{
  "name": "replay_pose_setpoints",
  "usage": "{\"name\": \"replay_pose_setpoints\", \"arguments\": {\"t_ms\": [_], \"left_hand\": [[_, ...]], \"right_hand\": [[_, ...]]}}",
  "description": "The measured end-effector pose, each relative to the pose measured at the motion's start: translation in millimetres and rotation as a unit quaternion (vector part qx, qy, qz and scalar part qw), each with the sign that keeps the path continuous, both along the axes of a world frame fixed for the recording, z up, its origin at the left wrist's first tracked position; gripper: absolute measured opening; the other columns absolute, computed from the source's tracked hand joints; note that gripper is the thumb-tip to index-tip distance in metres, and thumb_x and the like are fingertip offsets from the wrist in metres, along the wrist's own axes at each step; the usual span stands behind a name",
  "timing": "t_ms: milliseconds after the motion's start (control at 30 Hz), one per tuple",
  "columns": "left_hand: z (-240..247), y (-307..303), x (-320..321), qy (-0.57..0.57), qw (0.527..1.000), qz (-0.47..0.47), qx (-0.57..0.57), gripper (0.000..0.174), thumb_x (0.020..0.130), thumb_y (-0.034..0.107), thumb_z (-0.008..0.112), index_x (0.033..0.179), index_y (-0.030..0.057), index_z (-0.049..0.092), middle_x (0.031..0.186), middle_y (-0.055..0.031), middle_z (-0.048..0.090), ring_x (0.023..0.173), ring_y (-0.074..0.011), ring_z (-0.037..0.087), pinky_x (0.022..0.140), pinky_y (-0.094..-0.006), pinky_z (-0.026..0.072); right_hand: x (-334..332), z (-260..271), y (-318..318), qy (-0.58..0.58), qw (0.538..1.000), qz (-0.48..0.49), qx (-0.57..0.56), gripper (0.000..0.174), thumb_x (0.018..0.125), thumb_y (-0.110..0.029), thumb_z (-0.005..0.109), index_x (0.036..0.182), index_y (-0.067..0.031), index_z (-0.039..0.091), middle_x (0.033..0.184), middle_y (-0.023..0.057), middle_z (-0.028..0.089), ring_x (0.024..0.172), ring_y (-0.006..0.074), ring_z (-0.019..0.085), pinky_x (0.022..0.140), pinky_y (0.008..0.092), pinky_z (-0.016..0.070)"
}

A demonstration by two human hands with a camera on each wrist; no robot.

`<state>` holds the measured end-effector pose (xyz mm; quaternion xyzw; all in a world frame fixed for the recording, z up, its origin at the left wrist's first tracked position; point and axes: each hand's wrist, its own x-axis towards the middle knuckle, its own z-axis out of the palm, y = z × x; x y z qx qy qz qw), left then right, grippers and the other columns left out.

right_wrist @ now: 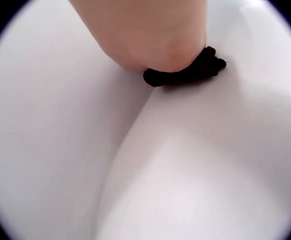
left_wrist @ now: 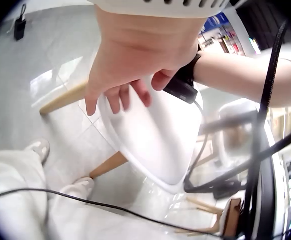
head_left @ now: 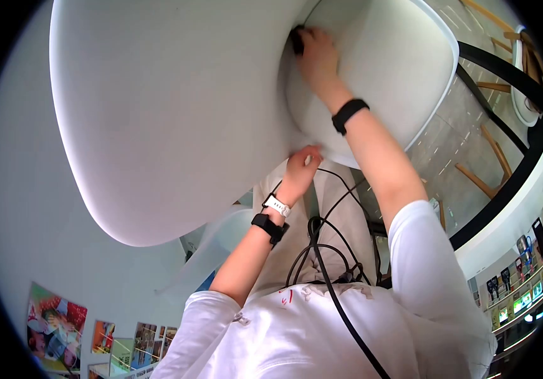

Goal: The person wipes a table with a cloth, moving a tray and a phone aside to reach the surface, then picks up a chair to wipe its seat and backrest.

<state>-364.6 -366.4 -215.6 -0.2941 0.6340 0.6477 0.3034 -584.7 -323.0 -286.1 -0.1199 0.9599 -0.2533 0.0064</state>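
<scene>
A white chair shell fills the upper half of the head view, its broad panel (head_left: 170,114) at left and its seat (head_left: 385,82) at right. My right hand (head_left: 319,60) grips a dark cloth (right_wrist: 185,75) against the white surface, by the crease where two white faces meet. Much of the cloth is hidden under that hand. My left hand (head_left: 303,167) hangs by the near edge of the seat, its fingers (left_wrist: 114,100) loosely bent with nothing held in them. Wooden legs (left_wrist: 65,98) show under the chair in the left wrist view.
Black cables (head_left: 322,246) loop across my lap and legs. A round white table (head_left: 505,227) with a black frame stands at right, with other chairs (head_left: 524,82) beyond. Pictures (head_left: 56,328) hang on the wall at lower left. A small black object (left_wrist: 19,29) lies on the floor.
</scene>
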Motion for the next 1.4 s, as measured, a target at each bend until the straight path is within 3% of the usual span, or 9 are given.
{"name": "replay_pose_setpoints", "arguments": {"t_ms": [133, 367, 667, 833, 1100, 1300, 1333, 1367, 1400], "left_hand": [[33, -34, -4, -0.024, 0.988, -0.149, 0.007, 0.016, 0.082, 0.015, 0.056, 0.084, -0.0005, 0.06, 0.088, -0.0153, 0.066, 0.082, -0.0247, 0.061, 0.077, -0.0342, 0.0471], [35, -53, -5, -0.01, 0.983, -0.176, -0.055, 0.016, 0.082, 0.015, 0.056, 0.082, 0.0003, 0.06, 0.081, -0.0119, 0.064, 0.077, -0.023, 0.06, 0.072, -0.0323, 0.0456], [41, -50, -2, -0.037, 0.992, -0.11, 0.054, 0.016, 0.085, 0.012, 0.05, 0.081, -0.0014, 0.057, 0.085, -0.0076, 0.066, 0.083, -0.0155, 0.059, 0.079, -0.0274, 0.0451], [46, -40, -4, -0.033, 0.986, -0.161, 0.031, 0.016, 0.086, 0.011, 0.048, 0.081, -0.0012, 0.057, 0.087, -0.009, 0.066, 0.084, -0.0145, 0.058, 0.08, -0.0271, 0.045], [50, -7, -29, 0.009, 0.998, -0.034, 0.045, 0.013, 0.091, 0.009, 0.046, 0.094, 0.0012, 0.056, 0.092, -0.006, 0.063, 0.087, -0.0138, 0.057, 0.084, -0.027, 0.0428], [51, -9, -47, 0.043, 0.996, -0.072, 0.002, 0.016, 0.09, 0.008, 0.048, 0.101, 0.0003, 0.055, 0.101, -0.0067, 0.061, 0.09, -0.0143, 0.055, 0.085, -0.0268, 0.0421], [52, -9, -50, 0.046, 0.995, -0.084, -0.033, 0.018, 0.089, 0.008, 0.048, 0.103, 0.0001, 0.055, 0.105, -0.008, 0.06, 0.093, -0.0158, 0.055, 0.086, -0.0275, 0.0421], [54, -9, -52, 0.05, 0.992, -0.092, -0.069, 0.02, 0.089, 0.009, 0.048, 0.106, -0.0001, 0.054, 0.109, -0.0093, 0.059, 0.096, -0.0173, 0.054, 0.087, -0.0282, 0.0421], [52, -7, -54, 0.085, 0.985, -0.078, -0.131, 0.024, 0.089, 0.009, 0.048, 0.11, -0.001, 0.052, 0.115, -0.0118, 0.055, 0.102, -0.0205, 0.052, 0.09, -0.0302, 0.0408]], "right_hand": [[103, 17, 17, -0.085, 0.958, 0.268, 0.052, 0.033, 0.072, -0.008, 0.057, 0.105, -0.0055, 0.061, 0.11, 0.0079, 0.056, 0.099, 0.0265, 0.054, 0.075, 0.034, 0.0512], [159, 50, 50, -0.157, 0.937, 0.307, 0.062, 0.03, 0.072, -0.01, 0.057, 0.101, -0.0026, 0.06, 0.103, 0.0085, 0.054, 0.097, 0.0249, 0.053, 0.071, 0.0325, 0.051], [216, 83, 215, -0.188, 0.961, 0.183, 0.091, 0.028, 0.069, -0.009, 0.06, 0.098, -0.0122, 0.059, 0.097, 0.0034, 0.053, 0.093, 0.0231, 0.053, 0.07, 0.0349, 0.0484], [229, 104, 285, -0.176, 0.946, -0.181, 0.206, 0.03, 0.071, 0.005, 0.059, 0.096, -0.0102, 0.064, 0.098, 0.0068, 0.056, 0.093, 0.0275, 0.056, 0.071, 0.0385, 0.0494], [219, 60, 111, -0.008, 0.97, 0.241, -0.037, 0.019, 0.079, -0.018, 0.052, 0.095, -0.0147, 0.063, 0.094, -0.0029, 0.057, 0.088, 0.0153, 0.052, 0.071, 0.0313, 0.0404], [231, 56, 215, -0.01, 0.984, 0.18, -0.008, 0.028, 0.077, -0.016, 0.056, 0.104, -0.014, 0.062, 0.095, 0.0003, 0.058, 0.089, 0.0162, 0.055, 0.077, 0.032, 0.043], [231, 56, 242, -0.063, 0.988, 0.133, -0.051, 0.024, 0.077, -0.013, 0.057, 0.1, -0.0115, 0.065, 0.094, 0.0038, 0.06, 0.089, 0.0208, 0.056, 0.077, 0.0339, 0.0439], [219, 83, 251, -0.33, 0.899, -0.21, -0.197, 0.019, 0.077, -0.007, 0.057, 0.094, -0.0087, 0.066, 0.092, 0.0066, 0.061, 0.089, 0.0255, 0.055, 0.078, 0.0355, 0.0448], [224, 67, 286, -0.157, 0.98, -0.114, -0.035, 0.019, 0.076, 0.0, 0.055, 0.091, -0.0073, 0.066, 0.089, 0.0092, 0.061, 0.089, 0.028, 0.055, 0.079, 0.038, 0.0451]]}}
